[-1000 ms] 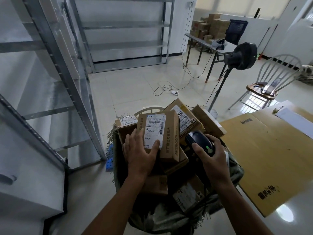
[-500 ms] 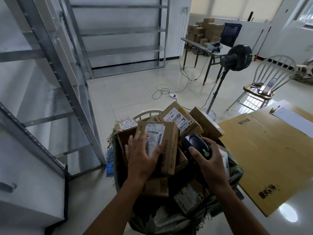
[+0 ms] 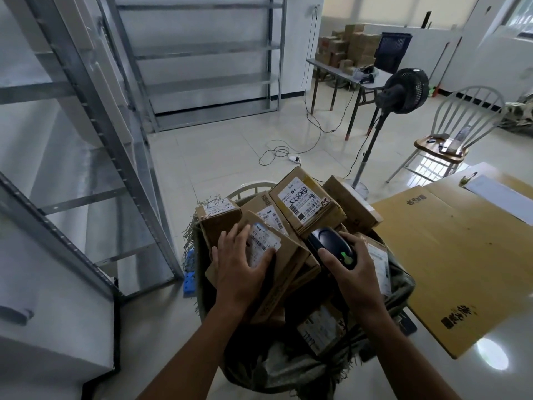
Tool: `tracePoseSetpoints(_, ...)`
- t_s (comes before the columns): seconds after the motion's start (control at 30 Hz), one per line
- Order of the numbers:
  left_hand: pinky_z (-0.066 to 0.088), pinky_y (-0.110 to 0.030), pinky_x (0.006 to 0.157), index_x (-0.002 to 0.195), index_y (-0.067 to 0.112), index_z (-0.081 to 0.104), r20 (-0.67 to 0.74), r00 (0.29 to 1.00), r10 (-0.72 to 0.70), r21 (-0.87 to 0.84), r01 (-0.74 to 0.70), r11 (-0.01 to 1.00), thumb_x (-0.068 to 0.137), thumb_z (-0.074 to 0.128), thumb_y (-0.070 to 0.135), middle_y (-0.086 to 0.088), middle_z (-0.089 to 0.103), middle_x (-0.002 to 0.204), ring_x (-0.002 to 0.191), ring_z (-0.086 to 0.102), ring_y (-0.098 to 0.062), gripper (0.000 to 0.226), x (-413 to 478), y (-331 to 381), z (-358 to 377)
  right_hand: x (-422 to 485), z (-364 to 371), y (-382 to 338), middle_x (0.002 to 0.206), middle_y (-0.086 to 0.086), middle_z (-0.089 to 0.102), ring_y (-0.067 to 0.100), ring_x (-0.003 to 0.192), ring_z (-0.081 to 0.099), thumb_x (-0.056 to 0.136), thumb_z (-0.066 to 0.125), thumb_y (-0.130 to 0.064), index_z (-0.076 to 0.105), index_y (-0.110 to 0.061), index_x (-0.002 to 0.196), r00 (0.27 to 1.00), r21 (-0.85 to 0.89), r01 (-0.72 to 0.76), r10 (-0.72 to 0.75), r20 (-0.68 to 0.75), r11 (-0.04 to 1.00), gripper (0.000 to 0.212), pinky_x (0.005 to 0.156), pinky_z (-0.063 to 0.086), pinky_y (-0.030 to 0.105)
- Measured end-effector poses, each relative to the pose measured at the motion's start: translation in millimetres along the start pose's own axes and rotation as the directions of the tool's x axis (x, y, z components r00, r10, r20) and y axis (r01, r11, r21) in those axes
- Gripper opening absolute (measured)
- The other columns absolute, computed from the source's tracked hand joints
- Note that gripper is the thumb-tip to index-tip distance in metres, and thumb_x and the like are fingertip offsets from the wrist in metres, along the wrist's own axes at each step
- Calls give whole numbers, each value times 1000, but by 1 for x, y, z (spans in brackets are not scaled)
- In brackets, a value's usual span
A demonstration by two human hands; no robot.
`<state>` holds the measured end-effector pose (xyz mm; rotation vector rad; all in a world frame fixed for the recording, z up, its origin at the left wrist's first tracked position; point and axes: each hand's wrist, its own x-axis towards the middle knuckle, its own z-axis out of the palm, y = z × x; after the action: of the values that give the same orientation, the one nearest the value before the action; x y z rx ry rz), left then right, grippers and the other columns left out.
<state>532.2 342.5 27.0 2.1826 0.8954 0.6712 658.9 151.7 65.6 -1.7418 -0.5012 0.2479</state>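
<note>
A woven sack [image 3: 291, 368] full of several brown cardboard parcels with white shipping labels sits in front of me. My left hand [image 3: 239, 264] lies on top of one flat labelled parcel [image 3: 284, 264], fingers spread over its label and thumb along its right side. The parcel is tipped down toward the pile. My right hand [image 3: 352, 272] grips a black handheld barcode scanner [image 3: 331, 246] with a green light, pointed at the parcels. A larger parcel [image 3: 305, 203] with handwritten marks stands behind the scanner.
Grey metal shelving [image 3: 95, 116] stands at left and at the back. A flattened cardboard sheet [image 3: 461, 255] lies on the table at right. A standing fan [image 3: 401, 93], a white chair [image 3: 450, 134], a cable on the floor and a far table with stacked boxes [image 3: 346, 44] lie beyond.
The parcel under my left hand has gone from upright, label facing me, to tipped down flat on the pile. The scanner hand stays beside it, nearly still.
</note>
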Motion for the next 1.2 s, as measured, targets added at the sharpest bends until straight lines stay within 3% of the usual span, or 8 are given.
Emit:
tracePoseSetpoints(0.33,3,-51,129,159,32,33,32,999,-3,-5,4,1000,82,37,85,5,24,169,159,5,-17,93,-3,-4,3,-1,4,-2,119,-16,59,-10,103,61,83,80,-36,54,-24,130,1000,39,-1,1,12,999,55,80,56,26)
tracePoseSetpoints(0.43,6,-54,129,158,32,35,18,1000,-11,-25,11,1000,83,38,83,5,25,168,158,7,-17,91,-1,-4,1,-1,4,-2,120,-14,59,-9,103,61,80,82,-44,54,-25,131,1000,26,-2,2,6,1000,61,78,56,25)
tracePoseSetpoints(0.57,11,-57,127,156,30,40,-6,1000,-19,-32,19,999,84,39,81,1,29,167,158,11,-21,88,-2,-4,-3,-2,1,0,122,-13,60,-7,105,61,83,79,-41,55,-26,131,1000,-1,0,0,-18,1000,56,84,55,28)
tracePoseSetpoints(0.73,20,-63,124,155,26,41,-70,997,-19,-48,16,999,87,43,77,-1,32,165,157,16,-22,85,-7,-7,-4,-11,-1,4,124,-11,59,-9,104,60,78,74,-48,54,-25,133,999,-4,10,-10,-32,1000,62,76,57,19)
tracePoseSetpoints(0.87,22,-64,122,155,28,41,-101,994,-41,-19,40,999,88,43,75,0,30,166,157,16,-24,81,-19,5,-5,-19,-12,10,126,-8,58,-9,105,60,85,79,-43,53,-25,134,1000,23,5,-6,30,1000,59,77,57,18)
tracePoseSetpoints(1.03,22,-65,122,151,27,45,-223,975,18,64,-4,998,90,47,69,-1,30,165,156,20,-30,74,-34,39,-4,-23,-37,5,127,-8,59,-5,107,62,84,80,-44,52,-26,134,992,90,9,-20,122,996,60,83,59,26)
tracePoseSetpoints(1.2,22,-64,122,154,25,41,-242,970,26,162,14,987,90,41,70,-4,32,164,156,20,-33,79,-63,78,3,-26,-71,7,126,-7,59,-8,106,61,88,78,-27,53,-24,132,976,137,41,-69,206,990,51,83,56,17)
